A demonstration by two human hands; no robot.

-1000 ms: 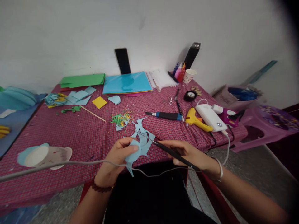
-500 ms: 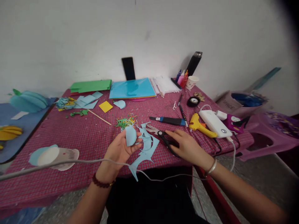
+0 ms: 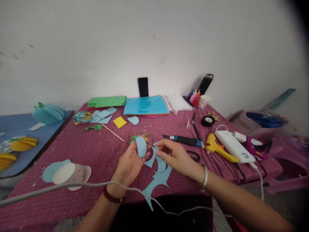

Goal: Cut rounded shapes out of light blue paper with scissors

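Observation:
My left hand (image 3: 130, 164) holds a folded light blue paper circle (image 3: 141, 147) upright between thumb and fingers. To its right hovers my right hand (image 3: 177, 158), thumb and fingers apart and bent, with nothing visible in them. Below and between the hands lie light blue paper offcuts (image 3: 161, 181) with curved cut edges. A black handle loop of the scissors (image 3: 195, 157) shows beyond my right hand, which hides the rest. Behind my left hand is a small heap of green and yellow paper shreds (image 3: 135, 138).
A utility knife (image 3: 185, 140), yellow glue gun (image 3: 218, 149) and white power strip (image 3: 233, 145) lie to the right. A paper cup (image 3: 70, 174) lies tipped at the left. One grey cable (image 3: 96, 184) crosses in front of my wrists. Coloured sheets (image 3: 146, 105) lie at the back.
My right hand has let go of the scissors and moved left toward the folded paper in my left hand. The whole view has shifted, so things sit lower and further right.

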